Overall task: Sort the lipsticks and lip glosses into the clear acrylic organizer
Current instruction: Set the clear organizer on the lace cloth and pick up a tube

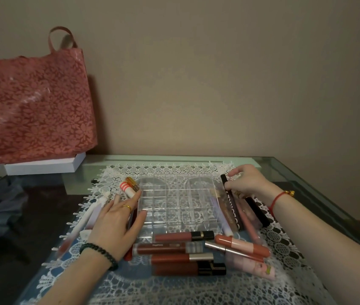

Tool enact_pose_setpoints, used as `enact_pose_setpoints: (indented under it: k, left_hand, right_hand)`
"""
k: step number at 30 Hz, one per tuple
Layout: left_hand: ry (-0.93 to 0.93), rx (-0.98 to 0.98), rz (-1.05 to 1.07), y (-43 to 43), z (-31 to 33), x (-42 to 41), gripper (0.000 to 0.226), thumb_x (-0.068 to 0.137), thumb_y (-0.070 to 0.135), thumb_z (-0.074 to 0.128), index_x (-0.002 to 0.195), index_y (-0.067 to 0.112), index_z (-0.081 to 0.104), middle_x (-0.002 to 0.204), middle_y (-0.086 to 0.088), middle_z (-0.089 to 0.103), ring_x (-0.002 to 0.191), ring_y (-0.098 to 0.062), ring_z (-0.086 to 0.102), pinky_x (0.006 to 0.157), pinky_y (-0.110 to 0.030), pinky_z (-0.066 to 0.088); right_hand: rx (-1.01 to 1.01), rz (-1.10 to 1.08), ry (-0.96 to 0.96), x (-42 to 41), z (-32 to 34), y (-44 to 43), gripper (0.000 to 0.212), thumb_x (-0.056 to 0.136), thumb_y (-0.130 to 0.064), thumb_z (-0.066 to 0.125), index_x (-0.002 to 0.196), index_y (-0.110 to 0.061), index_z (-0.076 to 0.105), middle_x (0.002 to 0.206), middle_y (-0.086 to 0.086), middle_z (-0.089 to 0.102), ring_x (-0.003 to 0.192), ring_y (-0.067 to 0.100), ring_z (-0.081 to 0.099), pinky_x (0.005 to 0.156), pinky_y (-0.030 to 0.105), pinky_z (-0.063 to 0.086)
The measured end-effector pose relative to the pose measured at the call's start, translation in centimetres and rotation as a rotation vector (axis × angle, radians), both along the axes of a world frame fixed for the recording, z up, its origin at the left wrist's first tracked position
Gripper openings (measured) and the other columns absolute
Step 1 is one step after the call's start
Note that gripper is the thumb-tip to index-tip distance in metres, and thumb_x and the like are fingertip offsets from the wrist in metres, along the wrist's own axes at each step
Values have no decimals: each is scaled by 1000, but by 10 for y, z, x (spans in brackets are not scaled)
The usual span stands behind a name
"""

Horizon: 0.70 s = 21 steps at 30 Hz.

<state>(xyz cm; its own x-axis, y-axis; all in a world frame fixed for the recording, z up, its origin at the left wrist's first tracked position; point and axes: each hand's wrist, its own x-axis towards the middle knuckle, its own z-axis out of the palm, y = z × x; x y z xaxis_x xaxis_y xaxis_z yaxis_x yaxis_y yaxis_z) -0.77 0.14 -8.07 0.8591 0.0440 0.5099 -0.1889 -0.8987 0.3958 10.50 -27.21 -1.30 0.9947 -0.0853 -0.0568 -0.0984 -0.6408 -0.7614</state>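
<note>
The clear acrylic organizer (175, 202), a grid of empty compartments, sits on a white lace cloth (174, 287). Several lip glosses lie along its near side, among them a brown tube with a black cap (183, 236) and a peach tube (242, 244). More tubes lie to its right, and a red-striped white lipstick (128, 189) lies at its left. My left hand (115, 223) rests flat against the organizer's left edge, fingers spread, over a dark tube. My right hand (246, 183) is at the organizer's far right corner, fingers pinched on a long dark tube (232, 204).
A red floral tote bag (33, 102) stands on a white box (42, 166) at the back left. A long white tube (82, 221) lies left of my left hand. The glass table's right edge (329, 190) runs diagonally; the beige wall is close behind.
</note>
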Motion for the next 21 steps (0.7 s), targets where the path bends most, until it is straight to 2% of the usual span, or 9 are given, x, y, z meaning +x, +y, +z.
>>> enact_pose_setpoints:
  k: [4,8,11,13,16,19,21]
  left_hand:
    - [18,25,-3,0,2,-1,54,89,45,35,139,27,23,140,-6,37,135,-17,20,101,-17,-1]
    - [19,38,-3,-1,3,-2,52,90,42,35,138,24,26,138,-7,41,134,-15,24,105,-19,2]
    - [-6,16,-13,-2,5,-4,51,90,40,39,137,22,31,136,-6,44,131,-17,32,110,-28,11]
    - [-60,-59,-38,-4,9,-6,48,89,37,42,133,20,38,131,-2,50,123,-15,41,109,-34,23]
    - [-107,-224,-83,-14,16,-13,46,85,42,43,128,26,44,128,4,51,120,-10,42,104,-37,33]
    - [-107,-342,-165,-24,20,-17,50,75,59,37,121,41,40,123,18,49,119,-3,40,102,-32,33]
    - [-96,-432,-215,-25,27,-13,44,76,56,43,118,45,41,118,28,48,113,8,41,99,-25,34]
  right_hand:
    - [212,74,-72,-14,16,-6,27,72,2,64,97,-9,61,71,7,64,52,12,57,48,22,45]
    - [264,113,-231,-26,45,-8,19,76,2,64,85,-15,63,66,0,63,45,-2,57,57,20,48]
    - [379,141,-357,-36,68,1,24,77,1,63,83,-21,60,72,0,63,55,1,61,60,18,51]
    - [424,180,-413,-43,78,12,24,76,0,64,84,-23,60,77,-1,64,65,7,63,64,21,52]
    - [457,248,-464,-50,86,34,22,75,-3,67,84,-23,61,76,-4,64,62,2,63,63,18,48]
    - [493,298,-491,-52,90,56,23,74,-5,69,83,-24,61,75,-4,65,61,2,63,68,21,48]
    - [518,326,-499,-51,90,69,23,73,-5,70,82,-25,61,75,-5,65,61,2,63,67,22,47]
